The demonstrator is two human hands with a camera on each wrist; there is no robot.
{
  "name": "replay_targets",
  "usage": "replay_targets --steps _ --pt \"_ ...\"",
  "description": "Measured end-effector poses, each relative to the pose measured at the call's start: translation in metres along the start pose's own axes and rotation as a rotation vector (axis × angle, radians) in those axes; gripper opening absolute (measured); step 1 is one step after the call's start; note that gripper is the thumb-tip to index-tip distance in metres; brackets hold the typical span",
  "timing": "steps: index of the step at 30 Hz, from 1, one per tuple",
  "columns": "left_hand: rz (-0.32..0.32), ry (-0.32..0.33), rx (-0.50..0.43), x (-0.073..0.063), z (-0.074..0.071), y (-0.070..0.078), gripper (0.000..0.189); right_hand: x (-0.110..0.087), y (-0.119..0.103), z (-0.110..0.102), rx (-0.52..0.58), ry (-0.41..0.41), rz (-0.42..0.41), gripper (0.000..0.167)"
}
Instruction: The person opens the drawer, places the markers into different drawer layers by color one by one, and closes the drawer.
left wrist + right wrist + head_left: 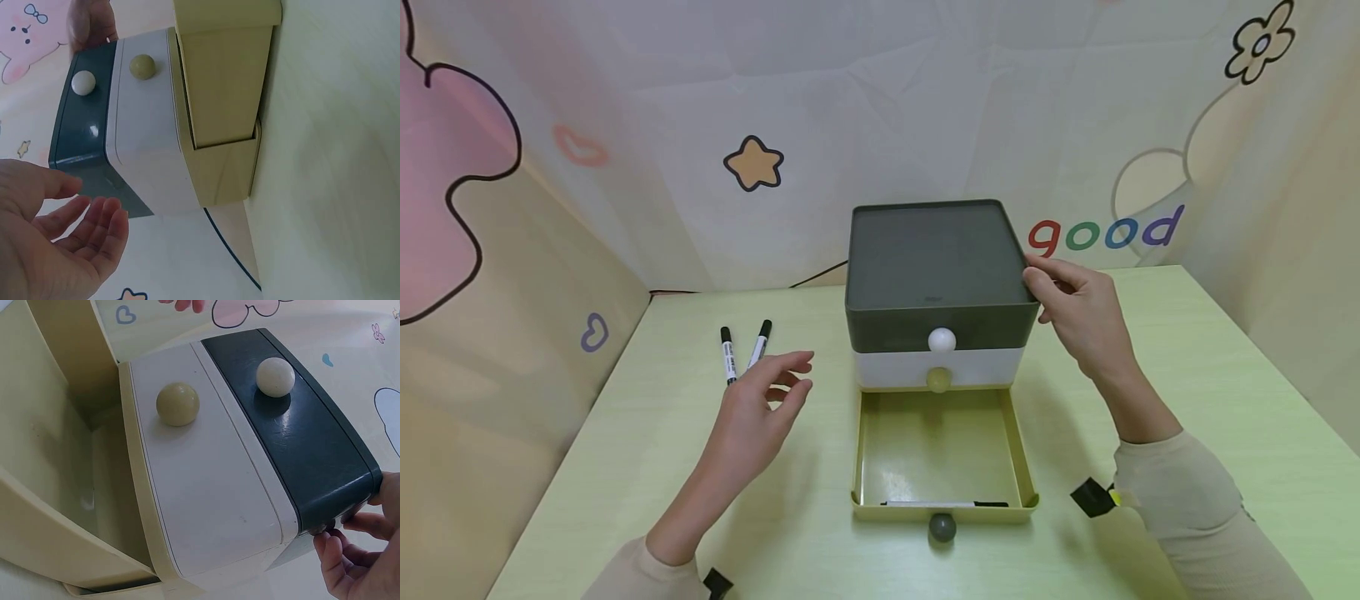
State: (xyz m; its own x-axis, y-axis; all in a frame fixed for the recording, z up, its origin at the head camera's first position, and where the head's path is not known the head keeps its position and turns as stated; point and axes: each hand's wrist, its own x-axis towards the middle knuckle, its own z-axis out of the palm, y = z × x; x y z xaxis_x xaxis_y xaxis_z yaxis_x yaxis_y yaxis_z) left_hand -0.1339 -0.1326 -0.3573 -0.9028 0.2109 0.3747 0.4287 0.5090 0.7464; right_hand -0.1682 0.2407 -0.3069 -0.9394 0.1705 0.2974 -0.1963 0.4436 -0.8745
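Note:
A desktop drawer box (940,329) has a dark grey top tier, a white middle tier and a yellow-green bottom tier. Its bottom drawer (932,450) is pulled out, with a black-capped marker (943,503) lying along the inside of its front. My right hand (1078,312) grips the right rim of the dark tier, fingertips at the outer side wall (340,515). To the left of the box, my left hand (767,404) hovers with relaxed, slightly bent fingers and holds nothing. It overlaps the lower ends of two black-capped markers, the left marker (727,354) and the right marker (761,340).
The box stands on a pale green table (1150,350) near its back edge. A patterned curtain (917,117) hangs behind and at the sides. Round knobs stick out from the drawer fronts, the grey knob (942,527) nearest me. A thin black cable (818,273) runs behind the table.

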Motion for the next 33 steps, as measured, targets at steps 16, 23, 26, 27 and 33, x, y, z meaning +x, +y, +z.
replay_targets --steps 16,23,26,27,33 --pt "-0.082 0.114 0.014 0.007 -0.02 -0.018 0.034 0.0 0.0 -0.001 0.008 0.004 -0.007 0.039" --pt "-0.117 0.152 0.058 0.009 -0.028 -0.028 0.033 -0.001 0.0 -0.001 0.001 -0.001 -0.005 0.04" --pt "-0.154 0.162 0.048 0.012 -0.031 -0.032 0.034 0.0 0.001 -0.001 0.001 -0.001 -0.006 0.04" --pt "-0.166 0.164 0.049 0.012 -0.032 -0.034 0.034 0.0 0.001 -0.001 0.001 -0.001 -0.006 0.04" --pt "-0.213 0.166 0.073 0.016 -0.038 -0.045 0.038 0.0 0.001 0.0 0.006 -0.002 -0.012 0.039"
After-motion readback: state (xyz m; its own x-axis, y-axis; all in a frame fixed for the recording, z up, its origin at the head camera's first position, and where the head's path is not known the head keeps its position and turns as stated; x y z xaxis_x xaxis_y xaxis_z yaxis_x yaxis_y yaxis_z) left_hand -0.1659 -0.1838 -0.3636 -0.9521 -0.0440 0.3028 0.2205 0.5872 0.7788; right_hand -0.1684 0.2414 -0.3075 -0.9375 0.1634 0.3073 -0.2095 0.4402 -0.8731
